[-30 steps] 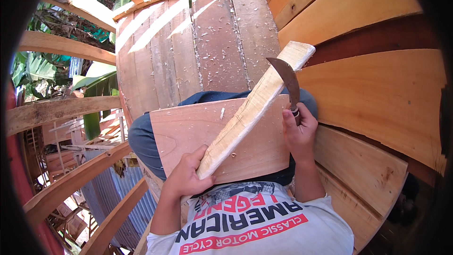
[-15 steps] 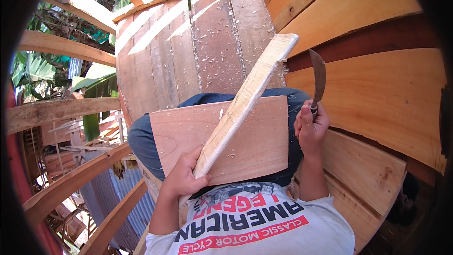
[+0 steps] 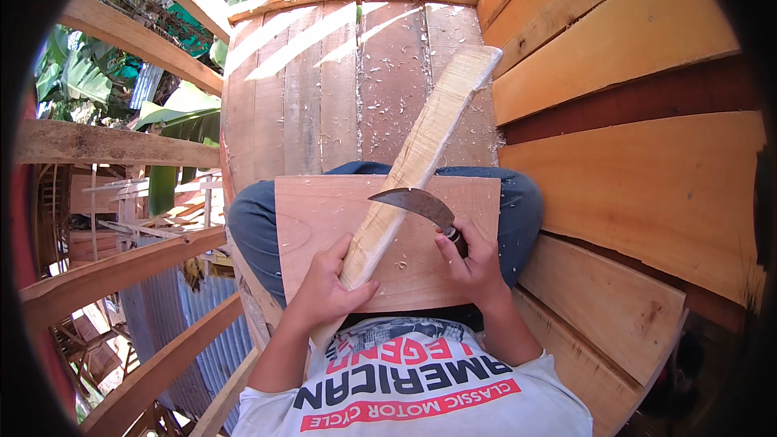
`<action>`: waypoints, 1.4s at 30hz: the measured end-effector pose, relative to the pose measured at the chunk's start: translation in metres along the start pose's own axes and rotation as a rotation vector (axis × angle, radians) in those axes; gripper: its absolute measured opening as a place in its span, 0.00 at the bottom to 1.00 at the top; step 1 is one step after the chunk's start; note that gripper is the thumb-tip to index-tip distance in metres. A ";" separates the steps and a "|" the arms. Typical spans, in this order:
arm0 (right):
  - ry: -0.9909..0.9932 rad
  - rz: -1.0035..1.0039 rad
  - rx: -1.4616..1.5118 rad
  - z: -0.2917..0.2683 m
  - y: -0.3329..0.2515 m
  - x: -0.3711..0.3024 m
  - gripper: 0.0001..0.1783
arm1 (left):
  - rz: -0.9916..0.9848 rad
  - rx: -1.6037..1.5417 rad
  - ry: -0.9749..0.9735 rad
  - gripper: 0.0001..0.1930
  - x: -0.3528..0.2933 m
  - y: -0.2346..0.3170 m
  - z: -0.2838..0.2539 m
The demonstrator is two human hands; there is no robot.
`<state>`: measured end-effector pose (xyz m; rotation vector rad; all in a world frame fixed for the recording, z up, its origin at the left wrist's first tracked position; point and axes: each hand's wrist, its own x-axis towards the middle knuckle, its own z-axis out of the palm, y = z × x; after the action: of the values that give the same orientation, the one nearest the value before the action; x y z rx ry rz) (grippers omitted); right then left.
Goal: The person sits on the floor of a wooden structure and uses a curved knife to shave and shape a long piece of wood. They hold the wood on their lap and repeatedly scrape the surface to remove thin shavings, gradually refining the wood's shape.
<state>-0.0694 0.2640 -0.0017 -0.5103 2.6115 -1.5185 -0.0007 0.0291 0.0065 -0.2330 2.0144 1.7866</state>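
Observation:
My left hand (image 3: pixel 333 285) grips the lower end of a long pale piece of wood (image 3: pixel 417 146), which slants up and away to the right. In my right hand (image 3: pixel 475 267) is the dark handle of a curved knife (image 3: pixel 421 205). Its blade points left and lies across the middle of the wood; whether the edge touches it I cannot tell. Beneath both, a flat rectangular board (image 3: pixel 316 210) rests on my lap, with a few small shavings on it. The lower end of the wood passes behind my left hand toward my shirt.
My crossed legs in blue jeans (image 3: pixel 257 231) frame the board. Pale shavings are scattered over the plank floor (image 3: pixel 340 105) ahead. A wall of orange-brown planks (image 3: pixel 639 170) stands close on my right. Open wooden rails (image 3: pixel 121 263) run along the left, with corrugated metal sheets (image 3: pixel 214 316) beyond.
My right hand has swung inward from the right, bringing the knife from upright beside the board to lying across the wood. The wood has turned slightly in my left hand, showing more of its broad face.

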 end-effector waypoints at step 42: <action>-0.380 -0.049 -0.638 0.013 -0.011 0.019 0.29 | -0.423 0.257 0.154 0.21 -0.116 -0.025 0.002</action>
<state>-0.0819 0.2421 0.0031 -0.8120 2.7199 -0.4817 0.1131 0.0092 0.0335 -0.6774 2.0806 1.2718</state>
